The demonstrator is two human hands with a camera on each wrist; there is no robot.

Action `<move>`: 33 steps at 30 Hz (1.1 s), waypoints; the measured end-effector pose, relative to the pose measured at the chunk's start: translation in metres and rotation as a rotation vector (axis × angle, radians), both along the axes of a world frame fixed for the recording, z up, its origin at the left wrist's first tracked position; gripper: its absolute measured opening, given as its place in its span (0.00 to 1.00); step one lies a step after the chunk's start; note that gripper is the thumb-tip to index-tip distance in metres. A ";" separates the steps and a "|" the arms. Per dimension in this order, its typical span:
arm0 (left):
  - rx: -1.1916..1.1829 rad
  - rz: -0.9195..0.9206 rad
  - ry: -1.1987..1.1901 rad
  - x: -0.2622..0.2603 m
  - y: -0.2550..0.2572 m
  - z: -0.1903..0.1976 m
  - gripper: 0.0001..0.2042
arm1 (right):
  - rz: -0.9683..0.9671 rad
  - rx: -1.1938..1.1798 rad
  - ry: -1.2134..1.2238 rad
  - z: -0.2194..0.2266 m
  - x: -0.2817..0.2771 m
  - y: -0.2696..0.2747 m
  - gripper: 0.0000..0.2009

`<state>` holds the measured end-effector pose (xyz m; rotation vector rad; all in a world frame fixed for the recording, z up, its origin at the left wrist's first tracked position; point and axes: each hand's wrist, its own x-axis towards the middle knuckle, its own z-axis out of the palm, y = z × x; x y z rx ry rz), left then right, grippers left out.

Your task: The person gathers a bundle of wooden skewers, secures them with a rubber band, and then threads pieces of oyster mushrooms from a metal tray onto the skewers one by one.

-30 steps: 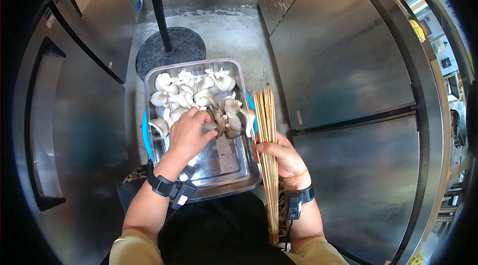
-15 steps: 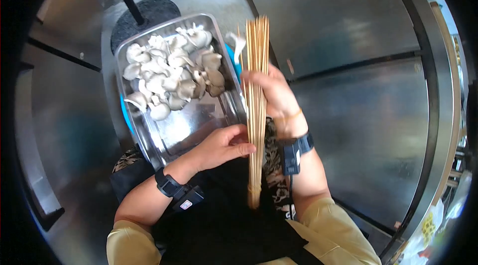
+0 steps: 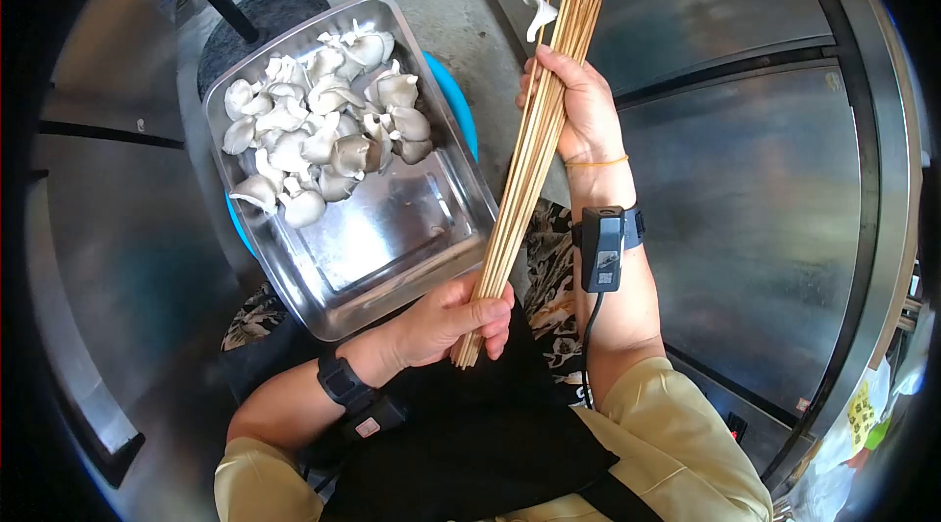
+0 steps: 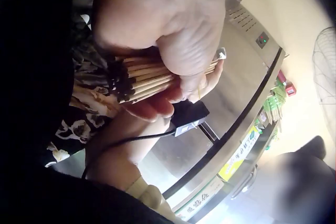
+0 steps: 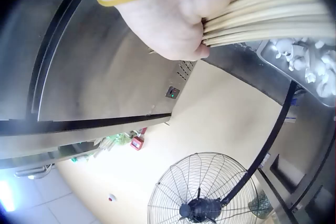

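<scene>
A long bundle of bamboo skewers (image 3: 524,169) slants across the lap in the head view. My right hand (image 3: 586,105) grips it near the pointed top, thumb lying across the sticks. Around the blunt lower end curls my left hand (image 3: 446,324); the left wrist view shows the dark skewer ends (image 4: 122,79) poking out between its thumb and fingers. One skewer stands slightly apart at the top, and a white piece of oyster mushroom (image 3: 538,16) is on it near the tip. Grey-white oyster mushrooms (image 3: 328,120) lie heaped in the far half of a metal tray (image 3: 358,311).
A blue rim (image 3: 453,105) shows beneath the tray. Beyond it stands the round black base (image 3: 284,7) of a pole, with a fan (image 5: 199,192) in the right wrist view. Steel cabinets (image 3: 735,169) flank both sides.
My left hand has gone from the mushrooms to the skewers' lower end and now grips it. The bundle and right hand have risen and tilted right. A mushroom piece now shows beside the tips.
</scene>
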<state>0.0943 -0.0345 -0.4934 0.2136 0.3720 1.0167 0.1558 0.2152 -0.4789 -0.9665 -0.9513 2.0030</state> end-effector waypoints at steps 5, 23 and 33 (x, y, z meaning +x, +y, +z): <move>-0.059 -0.051 -0.072 0.001 -0.007 0.007 0.10 | 0.041 -0.020 0.016 0.003 0.007 0.007 0.07; -0.106 0.301 0.482 -0.029 0.016 0.002 0.10 | 0.726 -0.101 -0.207 0.028 -0.008 -0.087 0.13; -0.131 0.220 0.463 -0.011 0.008 -0.017 0.08 | 0.704 -0.346 0.264 0.046 0.019 -0.085 0.13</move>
